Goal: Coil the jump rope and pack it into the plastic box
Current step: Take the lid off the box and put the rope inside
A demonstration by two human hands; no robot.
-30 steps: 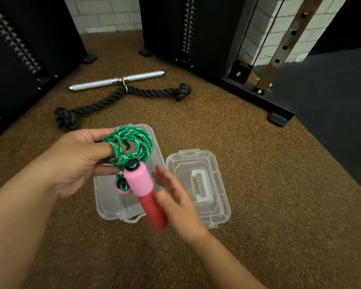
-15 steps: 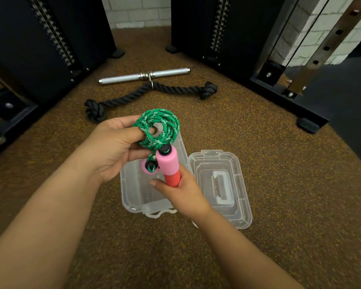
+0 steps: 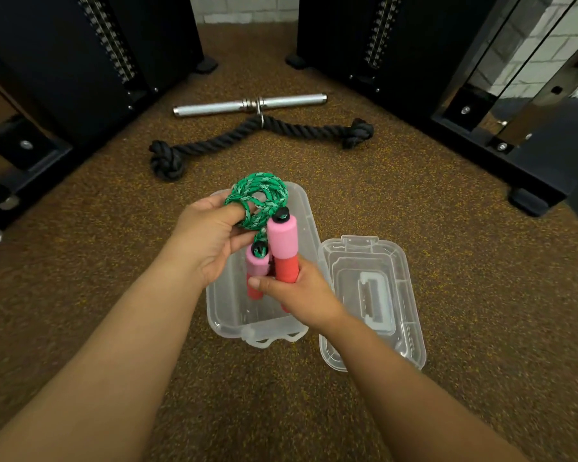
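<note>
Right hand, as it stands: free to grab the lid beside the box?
Probably not yet. The right hand grips both jump rope handles, so it is occupied, though the lid lies uncovered just to its right.

Coiled jump rope [image 3: 261, 203] above plastic box [image 3: 229, 315]

The box [image 3: 221, 305] and lid [image 3: 401, 295] are clear, glossy plastic. The jump rope [image 3: 264, 195] is braided green cord with matt foam handles [image 3: 282, 241]. The bar [image 3: 247, 104] is shiny metal, the floor [image 3: 414, 228] rough, speckled.
</note>
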